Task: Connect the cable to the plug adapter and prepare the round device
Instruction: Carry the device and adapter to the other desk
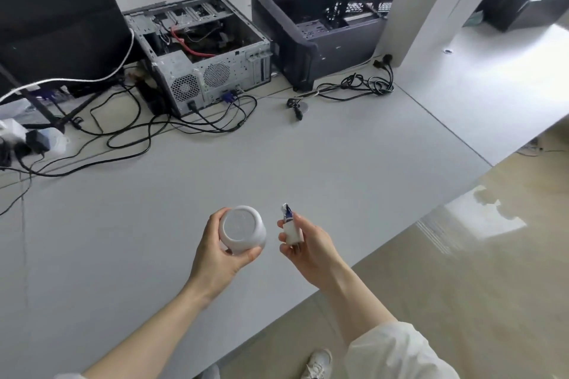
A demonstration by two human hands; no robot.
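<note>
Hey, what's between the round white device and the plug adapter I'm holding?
Nothing: in the head view, only bare table shows through the gap between the round device and the plug adapter.

You are working in bright, even daylight that enters from about two o'clock. It washes out the far end of the matte white table [480,83] and throws a strong window reflection on the glossy beige floor [480,218] at three o'clock. Shadows are soft and faint. The wide lens bends straight edges at the frame's borders, noticeably at nine and three o'clock. Your centre is fairly sharp; the open grey metal computer case [200,52] at eleven o'clock looks slightly soft, with compression smearing in the dark cables.
</note>
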